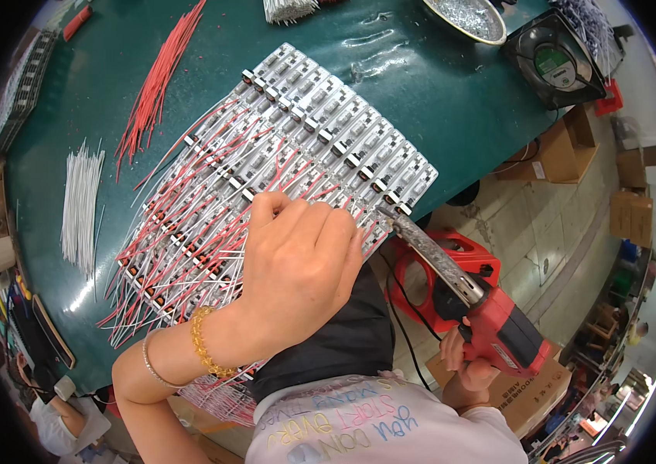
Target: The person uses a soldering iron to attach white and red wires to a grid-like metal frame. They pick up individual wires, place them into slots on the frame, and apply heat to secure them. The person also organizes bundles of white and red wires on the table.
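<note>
At four o'clock your right hand (470,371) clamps the red-and-black, gun-shaped plastic tool (512,332), likely heavy: hold its body. Your left hand (301,259): grip hidden, I cannot tell

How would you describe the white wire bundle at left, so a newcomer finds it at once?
On the green table, start from the wired boards in the middle. Go left, beyond the loose red wires, to the white wire bundle. It is white and looks shorter than its red neighbour.
</note>
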Action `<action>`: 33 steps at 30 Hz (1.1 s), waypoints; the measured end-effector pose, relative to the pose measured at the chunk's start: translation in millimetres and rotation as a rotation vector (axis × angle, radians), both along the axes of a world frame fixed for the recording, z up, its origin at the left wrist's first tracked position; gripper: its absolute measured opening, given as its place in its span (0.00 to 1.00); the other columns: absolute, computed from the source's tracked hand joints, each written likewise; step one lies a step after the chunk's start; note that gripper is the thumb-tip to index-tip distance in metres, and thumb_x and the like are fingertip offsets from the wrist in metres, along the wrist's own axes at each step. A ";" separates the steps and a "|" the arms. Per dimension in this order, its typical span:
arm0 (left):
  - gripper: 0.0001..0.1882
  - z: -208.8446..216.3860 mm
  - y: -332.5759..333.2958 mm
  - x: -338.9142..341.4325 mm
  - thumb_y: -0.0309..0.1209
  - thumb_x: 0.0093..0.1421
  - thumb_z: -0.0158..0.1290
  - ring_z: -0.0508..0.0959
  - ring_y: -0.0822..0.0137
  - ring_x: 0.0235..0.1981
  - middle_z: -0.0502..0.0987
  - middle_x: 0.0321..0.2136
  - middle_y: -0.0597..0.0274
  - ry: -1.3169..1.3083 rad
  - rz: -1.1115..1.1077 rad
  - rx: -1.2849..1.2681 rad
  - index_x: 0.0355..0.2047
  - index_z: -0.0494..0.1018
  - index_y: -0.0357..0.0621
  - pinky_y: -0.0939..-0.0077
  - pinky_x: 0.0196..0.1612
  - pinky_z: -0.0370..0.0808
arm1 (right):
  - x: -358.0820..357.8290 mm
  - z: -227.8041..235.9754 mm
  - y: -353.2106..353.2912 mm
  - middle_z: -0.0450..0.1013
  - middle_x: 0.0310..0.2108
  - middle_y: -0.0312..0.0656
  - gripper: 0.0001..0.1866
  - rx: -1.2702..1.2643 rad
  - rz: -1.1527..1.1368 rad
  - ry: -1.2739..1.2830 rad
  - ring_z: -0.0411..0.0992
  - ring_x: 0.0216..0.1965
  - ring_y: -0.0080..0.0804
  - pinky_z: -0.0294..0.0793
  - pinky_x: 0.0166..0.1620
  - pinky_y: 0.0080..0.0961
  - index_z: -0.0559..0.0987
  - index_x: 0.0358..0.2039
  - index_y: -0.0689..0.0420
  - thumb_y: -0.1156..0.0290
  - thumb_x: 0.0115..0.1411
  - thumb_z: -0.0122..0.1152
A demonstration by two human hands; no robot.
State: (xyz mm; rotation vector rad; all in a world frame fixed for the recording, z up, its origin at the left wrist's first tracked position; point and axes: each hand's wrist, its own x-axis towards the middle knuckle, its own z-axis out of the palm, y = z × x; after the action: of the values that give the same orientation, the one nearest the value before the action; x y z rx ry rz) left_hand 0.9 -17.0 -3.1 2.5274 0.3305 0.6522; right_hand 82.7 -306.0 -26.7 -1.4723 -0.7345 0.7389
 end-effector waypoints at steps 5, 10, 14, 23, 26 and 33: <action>0.10 -1.4 -0.3 -0.4 0.20 0.43 0.58 0.67 0.65 0.19 0.66 0.16 0.66 0.007 0.007 0.040 0.20 0.67 0.44 0.68 0.33 0.62 | -8.3 -3.5 -16.1 0.68 0.23 0.32 0.25 -0.164 -0.130 0.029 0.65 0.23 0.23 0.63 0.29 0.22 0.72 0.31 0.59 0.48 0.51 0.63; 0.09 -0.4 -2.5 4.2 0.21 0.43 0.57 0.68 0.64 0.19 0.66 0.16 0.65 0.019 -0.001 0.067 0.19 0.66 0.45 0.68 0.33 0.62 | -14.5 -4.8 -4.6 0.61 0.13 0.29 0.40 -0.043 -0.175 0.090 0.60 0.14 0.20 0.61 0.20 0.19 0.64 0.48 0.66 0.39 0.51 0.55; 0.09 1.1 -1.7 2.9 0.21 0.43 0.57 0.68 0.64 0.19 0.66 0.16 0.64 0.032 0.007 0.071 0.19 0.66 0.45 0.68 0.33 0.62 | -11.0 -2.1 0.0 0.59 0.10 0.28 0.43 0.045 -0.151 0.119 0.59 0.12 0.20 0.61 0.18 0.18 0.62 0.53 0.67 0.38 0.52 0.51; 0.08 2.0 0.0 1.6 0.21 0.45 0.57 0.68 0.63 0.19 0.67 0.16 0.63 0.024 -0.018 0.029 0.20 0.67 0.43 0.68 0.32 0.62 | -8.3 -0.6 7.2 0.59 0.10 0.29 0.42 0.090 -0.125 0.146 0.59 0.11 0.20 0.60 0.18 0.19 0.60 0.56 0.65 0.40 0.55 0.50; 0.07 4.6 1.9 -0.1 0.21 0.47 0.55 0.68 0.61 0.21 0.66 0.17 0.60 0.014 -0.053 -0.056 0.21 0.67 0.41 0.67 0.34 0.63 | -9.0 2.3 9.9 0.59 0.10 0.29 0.42 0.092 -0.143 0.149 0.59 0.11 0.21 0.60 0.18 0.19 0.60 0.56 0.65 0.40 0.55 0.50; 0.07 3.1 7.7 -5.9 0.19 0.47 0.54 0.70 0.59 0.24 0.68 0.19 0.59 -0.014 -0.143 -0.090 0.27 0.70 0.40 0.66 0.38 0.64 | -11.0 17.7 24.1 0.60 0.10 0.30 0.41 0.068 -0.183 0.142 0.60 0.12 0.21 0.62 0.19 0.21 0.59 0.56 0.65 0.41 0.56 0.50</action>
State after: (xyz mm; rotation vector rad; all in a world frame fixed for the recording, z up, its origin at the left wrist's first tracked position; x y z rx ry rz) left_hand -5.0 -9.3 0.0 2.4329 0.1686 0.5863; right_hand 71.6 -282.0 -9.1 -1.3891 -0.5048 0.6643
